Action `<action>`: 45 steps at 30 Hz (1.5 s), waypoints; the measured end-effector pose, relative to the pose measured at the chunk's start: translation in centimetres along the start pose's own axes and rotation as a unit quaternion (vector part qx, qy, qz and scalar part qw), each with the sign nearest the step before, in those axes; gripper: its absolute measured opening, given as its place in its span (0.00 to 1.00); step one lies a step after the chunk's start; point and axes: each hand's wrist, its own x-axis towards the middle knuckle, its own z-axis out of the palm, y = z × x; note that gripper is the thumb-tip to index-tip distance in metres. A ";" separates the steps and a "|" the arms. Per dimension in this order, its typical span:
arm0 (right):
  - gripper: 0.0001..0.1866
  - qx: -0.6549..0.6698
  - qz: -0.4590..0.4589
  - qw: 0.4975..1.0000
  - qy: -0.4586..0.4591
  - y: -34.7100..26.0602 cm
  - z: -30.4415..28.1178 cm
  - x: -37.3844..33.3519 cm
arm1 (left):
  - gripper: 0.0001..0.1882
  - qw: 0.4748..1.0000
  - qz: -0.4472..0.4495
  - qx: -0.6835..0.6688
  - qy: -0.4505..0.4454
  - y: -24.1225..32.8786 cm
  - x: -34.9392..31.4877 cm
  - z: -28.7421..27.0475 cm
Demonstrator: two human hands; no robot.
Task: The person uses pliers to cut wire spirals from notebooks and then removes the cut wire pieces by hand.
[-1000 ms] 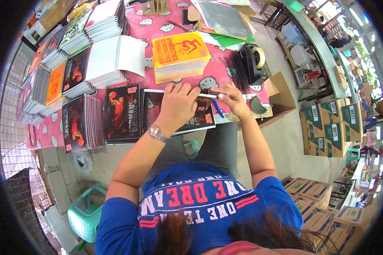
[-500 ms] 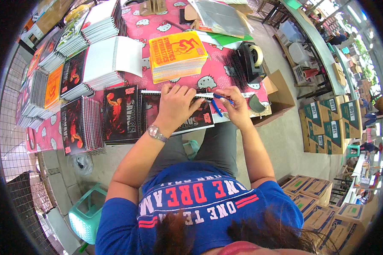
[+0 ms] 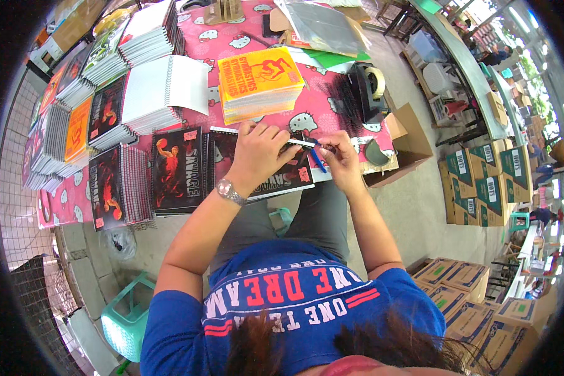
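A black-covered notebook (image 3: 274, 178) with a red label lies at the table's front edge, its punched edge away from me. My left hand (image 3: 261, 152) is closed over that far edge, fingers on top and thumb toward the right corner. At the corner my right hand (image 3: 341, 161) pinches around a slim tool with blue handles (image 3: 318, 161), which looks like small pliers. Its jaws are hidden by the fingers. Just left lies a black spiral notebook with a red-orange figure (image 3: 170, 164), and beyond it a stack of similar notebooks (image 3: 109, 188).
Yellow notebooks (image 3: 260, 81) are stacked ahead. White-paged (image 3: 149, 94) and other notebook stacks fill the left. Loose black coils (image 3: 343, 95), a tape dispenser (image 3: 371, 94) and a grey-green rounded piece (image 3: 376, 153) lie at right. An open carton (image 3: 410, 147) stands beside the table.
My right hand has shifted slightly left and its fingers have curled closer around the notebook's corner. Less of the blue handles shows. My left hand stays on the edge.
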 end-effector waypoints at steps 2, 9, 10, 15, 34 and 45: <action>0.12 -0.010 -0.024 0.998 -0.063 0.1 -0.8 0.5 | 0.15 1.000 -0.005 -0.026 0.008 0.0 0.1 -0.2; 0.16 0.069 0.047 0.994 -0.073 0.7 -1.6 0.3 | 0.15 0.999 0.012 -0.033 0.014 -0.1 0.3 0.0; 0.17 0.058 0.059 0.992 -0.099 0.8 -1.6 0.6 | 0.15 0.999 0.011 -0.028 0.013 -0.1 0.4 0.1; 0.17 0.141 0.162 0.973 -0.081 -0.1 -0.5 0.3 | 0.16 0.999 0.017 -0.022 0.017 -0.3 0.3 0.2; 0.16 -0.041 0.011 0.997 -0.066 -1.2 -1.0 -0.6 | 0.15 0.998 0.046 -0.050 0.013 -0.1 0.2 -0.2; 0.16 -0.046 0.203 0.973 -0.101 -2.8 -0.9 -1.3 | 0.11 0.998 0.044 -0.041 -0.016 0.8 0.5 -0.3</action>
